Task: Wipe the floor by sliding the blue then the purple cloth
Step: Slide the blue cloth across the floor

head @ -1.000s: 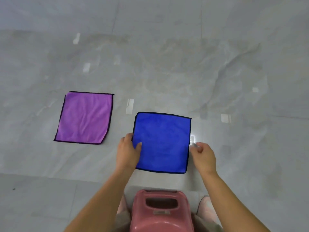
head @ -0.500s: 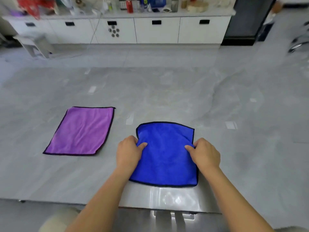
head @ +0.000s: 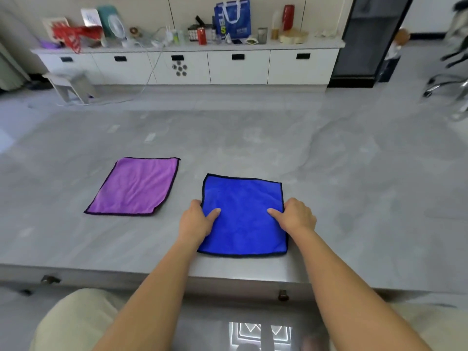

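A blue cloth (head: pixel 244 214) with a dark hem lies flat on the grey floor in front of me. My left hand (head: pixel 196 220) grips its left edge, thumb on top of the fabric. My right hand (head: pixel 295 215) grips its right edge the same way. A purple cloth (head: pixel 136 186) lies flat to the left, apart from both hands and from the blue cloth.
A low white cabinet (head: pixel 238 65) with many items on top runs along the back wall. A small stool (head: pixel 71 84) stands at the back left, a dark doorway (head: pixel 369 39) and chair legs (head: pixel 448 87) at the back right. My knees (head: pixel 76 320) fill the bottom corners.
The view has tilted up from the floor to show the room. My right hand moved from beside the blue cloth onto its right edge, and the cloth has slid away from me.
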The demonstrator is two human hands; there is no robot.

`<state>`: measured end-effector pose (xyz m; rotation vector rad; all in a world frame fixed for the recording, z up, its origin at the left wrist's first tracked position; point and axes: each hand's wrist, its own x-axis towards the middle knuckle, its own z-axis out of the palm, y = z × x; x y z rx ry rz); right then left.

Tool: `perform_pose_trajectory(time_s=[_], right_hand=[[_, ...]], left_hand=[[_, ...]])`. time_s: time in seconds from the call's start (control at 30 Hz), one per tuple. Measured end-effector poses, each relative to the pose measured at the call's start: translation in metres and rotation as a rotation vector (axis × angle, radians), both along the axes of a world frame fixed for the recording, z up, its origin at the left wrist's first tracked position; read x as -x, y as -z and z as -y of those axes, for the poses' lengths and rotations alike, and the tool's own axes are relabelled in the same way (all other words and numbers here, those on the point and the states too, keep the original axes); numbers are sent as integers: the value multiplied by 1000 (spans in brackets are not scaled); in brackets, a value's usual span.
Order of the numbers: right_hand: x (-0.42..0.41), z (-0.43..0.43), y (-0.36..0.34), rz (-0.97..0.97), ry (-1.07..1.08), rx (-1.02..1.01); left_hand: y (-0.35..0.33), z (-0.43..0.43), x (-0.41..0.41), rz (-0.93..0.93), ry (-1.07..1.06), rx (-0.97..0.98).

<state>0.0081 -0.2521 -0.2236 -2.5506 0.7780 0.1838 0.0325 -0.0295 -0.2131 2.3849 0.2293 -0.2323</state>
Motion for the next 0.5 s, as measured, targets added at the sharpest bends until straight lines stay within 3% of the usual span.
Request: perform_pose_trajectory(time_s=[0.1,0.27,0.37,0.5], right_hand=[[11,2,0,28,-17,-60],[31,7,1,230,-159,-95],[16,26,-13,317,-60,-251],[9,70,-15,357,107,-315]], left_hand=[[1,-4,8,37,-55,41],[5,-7,18,87,-65,-96],[-4,16,2,178,-21,-92],[-6,75,-5,205,20,56]])
